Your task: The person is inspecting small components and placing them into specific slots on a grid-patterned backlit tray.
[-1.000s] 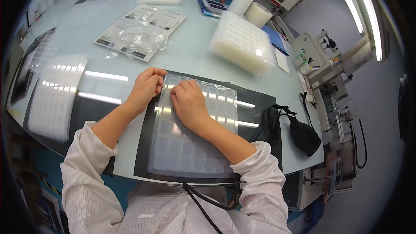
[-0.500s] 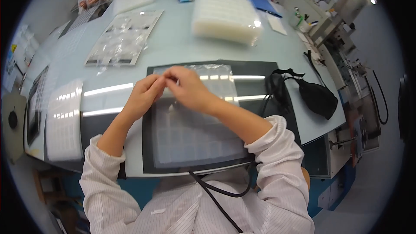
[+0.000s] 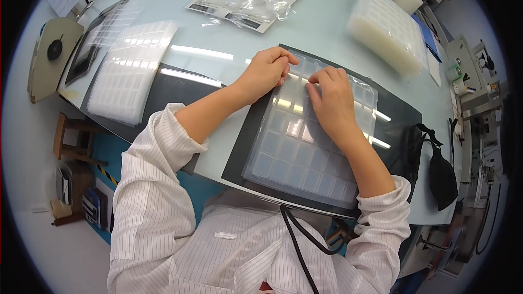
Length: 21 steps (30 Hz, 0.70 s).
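A clear plastic tray with a grid of rectangular pockets [image 3: 297, 158] lies on a dark mat [image 3: 239, 160] in front of me. My left hand [image 3: 267, 73] is over the tray's far left corner, its fingers curled and pressed together. Whatever is in that pinch, if anything, is hidden. My right hand [image 3: 333, 100] hovers above the tray's far middle pockets, fingers loosely bent and thumb apart from them. I see nothing held in it. Reflections of ceiling lights cross the pockets.
On the left is a stack of similar clear trays [image 3: 128, 73]; a thicker stack [image 3: 387, 30] stands at the far right. Crumpled clear plastic lies on a printed sheet [image 3: 199, 5] at the back. A black cloth item with straps [image 3: 442, 179] rests by the right table edge.
My hands, close together at the fingertips before, have come apart, with the right one now over the tray's pockets. My view has turned to the left, so the table appears rotated.
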{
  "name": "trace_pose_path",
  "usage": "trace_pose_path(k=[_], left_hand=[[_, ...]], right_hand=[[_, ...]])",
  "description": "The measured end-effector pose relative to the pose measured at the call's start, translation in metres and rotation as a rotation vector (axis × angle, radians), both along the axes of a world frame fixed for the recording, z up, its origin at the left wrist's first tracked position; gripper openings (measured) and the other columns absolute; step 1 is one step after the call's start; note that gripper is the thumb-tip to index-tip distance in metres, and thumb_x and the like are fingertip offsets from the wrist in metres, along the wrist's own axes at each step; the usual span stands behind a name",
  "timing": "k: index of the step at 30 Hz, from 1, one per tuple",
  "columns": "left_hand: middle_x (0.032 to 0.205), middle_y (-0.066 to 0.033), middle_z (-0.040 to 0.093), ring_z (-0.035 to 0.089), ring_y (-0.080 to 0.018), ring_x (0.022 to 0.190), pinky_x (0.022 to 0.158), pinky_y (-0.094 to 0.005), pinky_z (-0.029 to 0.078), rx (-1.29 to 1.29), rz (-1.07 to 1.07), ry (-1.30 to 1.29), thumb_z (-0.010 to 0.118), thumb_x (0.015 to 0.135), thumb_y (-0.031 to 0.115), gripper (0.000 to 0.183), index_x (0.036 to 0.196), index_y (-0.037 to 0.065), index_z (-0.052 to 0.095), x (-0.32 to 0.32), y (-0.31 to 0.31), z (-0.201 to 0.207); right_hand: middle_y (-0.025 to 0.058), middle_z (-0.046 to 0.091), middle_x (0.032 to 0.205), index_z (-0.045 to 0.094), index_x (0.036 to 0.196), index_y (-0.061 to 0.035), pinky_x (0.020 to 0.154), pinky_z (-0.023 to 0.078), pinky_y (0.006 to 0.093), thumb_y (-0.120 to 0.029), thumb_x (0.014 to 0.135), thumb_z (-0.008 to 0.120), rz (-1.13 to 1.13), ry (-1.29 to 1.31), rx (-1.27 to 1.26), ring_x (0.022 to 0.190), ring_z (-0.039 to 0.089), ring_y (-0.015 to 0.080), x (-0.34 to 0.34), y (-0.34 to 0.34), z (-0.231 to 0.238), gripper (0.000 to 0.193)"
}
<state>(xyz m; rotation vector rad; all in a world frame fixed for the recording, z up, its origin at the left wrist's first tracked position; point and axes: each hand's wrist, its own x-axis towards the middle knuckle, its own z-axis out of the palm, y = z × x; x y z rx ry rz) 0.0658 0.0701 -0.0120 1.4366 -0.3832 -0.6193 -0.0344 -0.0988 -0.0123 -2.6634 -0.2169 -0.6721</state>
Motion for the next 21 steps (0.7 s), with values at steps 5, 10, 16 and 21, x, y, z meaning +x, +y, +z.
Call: trace_pose_path(k=[5, 10, 16, 21], left_hand=[[0.074, 0.0019, 0.050, 0.044, -0.0063, 0.064, 0.057, -0.0216, 0.038, -0.023, -0.008, -0.049, 0.047, 0.102, 0.012, 0.021, 0.108, -0.001, 0.063, 0.002, -0.003, -0.002], [0.072, 0.0020, 0.049, 0.044, -0.0060, 0.063, 0.057, -0.0221, 0.038, -0.019, -0.017, -0.090, 0.048, 0.101, 0.011, 0.020, 0.106, -0.001, 0.063, 0.001, -0.007, 0.001], [0.073, 0.0025, 0.049, 0.044, -0.0053, 0.063, 0.056, -0.0211, 0.038, -0.021, -0.033, -0.087, 0.049, 0.102, 0.011, 0.018, 0.106, 0.000, 0.063, 0.005, -0.006, -0.011], [0.074, 0.0031, 0.049, 0.044, -0.0047, 0.063, 0.056, -0.0207, 0.037, 0.004, -0.027, -0.072, 0.050, 0.103, 0.014, 0.017, 0.107, 0.002, 0.062, 0.001, -0.001, -0.003]], right_hand=[[0.0108, 0.064, 0.097, 0.068, 0.089, -0.0017, 0.084, 0.048, 0.0402, -0.003, 0.082, 0.071, 0.009, -0.080, -0.071, 0.097, 0.057, 0.0303, 0.001, 0.000, 0.004, 0.008], [0.0110, 0.064, 0.096, 0.068, 0.089, -0.0018, 0.084, 0.047, 0.0406, -0.003, 0.082, 0.071, -0.013, -0.112, -0.071, 0.096, 0.057, 0.0305, 0.000, -0.001, 0.003, 0.008], [0.0104, 0.063, 0.095, 0.068, 0.089, -0.0033, 0.084, 0.046, 0.0410, -0.005, 0.081, 0.071, -0.029, -0.122, -0.059, 0.095, 0.057, 0.0307, 0.001, 0.000, -0.001, 0.010], [0.0088, 0.062, 0.096, 0.067, 0.087, -0.0054, 0.083, 0.046, 0.0406, -0.006, 0.079, 0.072, 0.006, -0.095, -0.061, 0.096, 0.057, 0.0294, -0.001, 0.003, 0.002, 0.009]])
